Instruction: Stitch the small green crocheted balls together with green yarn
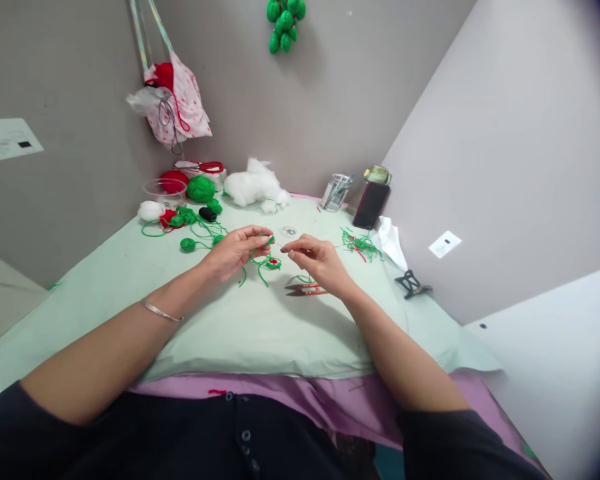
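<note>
Between thumb and fingers, my left hand (pixel 233 252) pinches a small green crocheted piece (pixel 270 239) with a touch of red and white. My right hand (pixel 320 261) is closed in a pinch just to its right, on what looks like a thin needle (pixel 282 247); its details are too small to make out. Green yarn tails (pixel 254 267) hang below the left fingers, near a small green and red piece (pixel 273 264) on the table. Under my right hand lie orange-handled thread snips (pixel 306 289), partly covered by the hand.
Green yarn balls (pixel 201 189), a clear tub (pixel 165 191) and white stuffing (pixel 255 185) stand at the back. To the right are a pen cup (pixel 337 193), a phone (pixel 371 205), yarn scraps (pixel 361 245), a tissue (pixel 391 243) and a black claw clip (pixel 412 285).
</note>
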